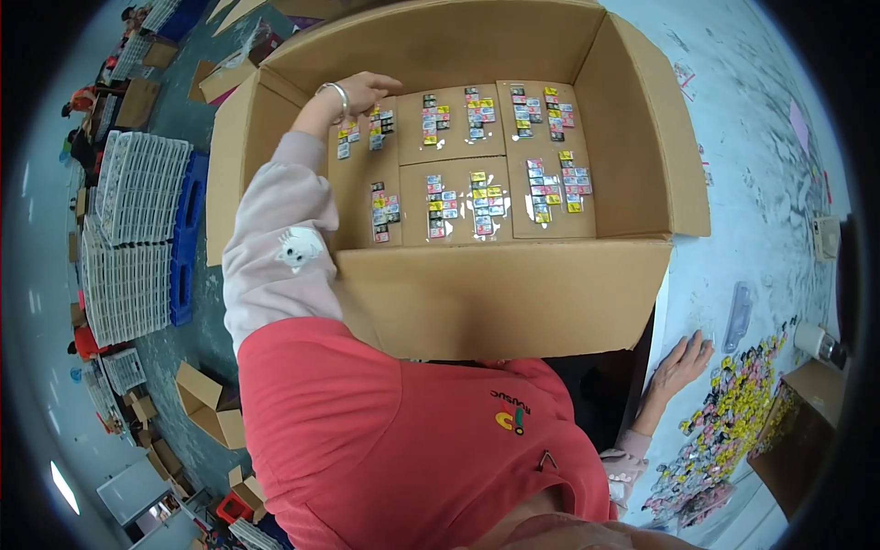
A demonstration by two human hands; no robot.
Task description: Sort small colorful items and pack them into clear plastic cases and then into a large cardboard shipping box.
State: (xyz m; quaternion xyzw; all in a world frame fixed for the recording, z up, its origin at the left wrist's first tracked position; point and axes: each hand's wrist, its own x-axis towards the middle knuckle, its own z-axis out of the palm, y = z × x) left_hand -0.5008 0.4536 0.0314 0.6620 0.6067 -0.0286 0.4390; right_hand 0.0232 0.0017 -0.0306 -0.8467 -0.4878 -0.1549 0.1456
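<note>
In front of me a large open cardboard box [495, 298] has flat cardboard pieces [458, 165] inside. On these lie several small clear-wrapped packs [479, 112] with pink, yellow, blue and black printed blocks, set out in two rows. My left hand [365, 90], with a bangle at the wrist, reaches into the box's far left corner. Its fingers are stretched out just above a pack [380, 128]; whether they touch it I cannot tell. My right hand [681, 364] rests on the pale table to the right, fingers apart and holding nothing.
A heap of small yellow, pink and grey pieces [724, 417] covers the table's right side, beside a clear plastic holder [737, 316]. Stacked white crates [128, 247] on blue pallets [186, 238] stand on the floor at left, near an open carton [209, 408]. Other people work farther off.
</note>
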